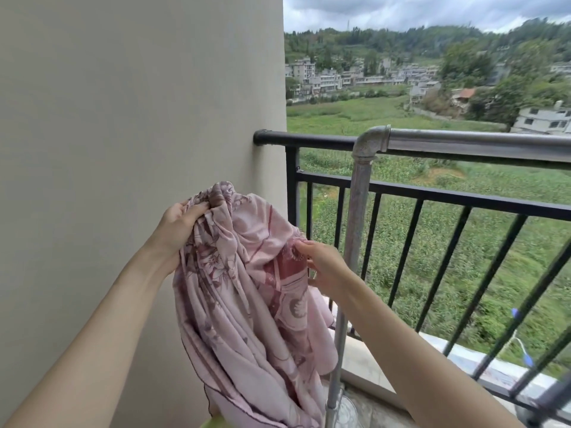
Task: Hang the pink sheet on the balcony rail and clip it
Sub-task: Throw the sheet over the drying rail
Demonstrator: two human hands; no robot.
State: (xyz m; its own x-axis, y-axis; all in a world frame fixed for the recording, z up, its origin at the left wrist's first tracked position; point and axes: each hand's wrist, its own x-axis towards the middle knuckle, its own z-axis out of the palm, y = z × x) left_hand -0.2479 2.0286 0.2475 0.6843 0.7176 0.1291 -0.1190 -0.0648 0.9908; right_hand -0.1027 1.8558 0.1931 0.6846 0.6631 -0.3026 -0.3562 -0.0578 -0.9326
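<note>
Pink sheet (244, 288) bunched between both hands' fingers (197, 211)

We see a plain beige wall (139, 118) on the left, a grey metal pipe frame (358, 211) w/ elbow joint — beyond, green fields (370, 115), village houses (327, 78), cloudy sky (401, 9).

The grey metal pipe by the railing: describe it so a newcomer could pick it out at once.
Start at the beige wall and follow the black balcony railing rightward. Just inside it stands the grey pipe, upright, then turning right at an elbow. It is thicker, silvery and mottled, unlike the slim black bars.
</note>
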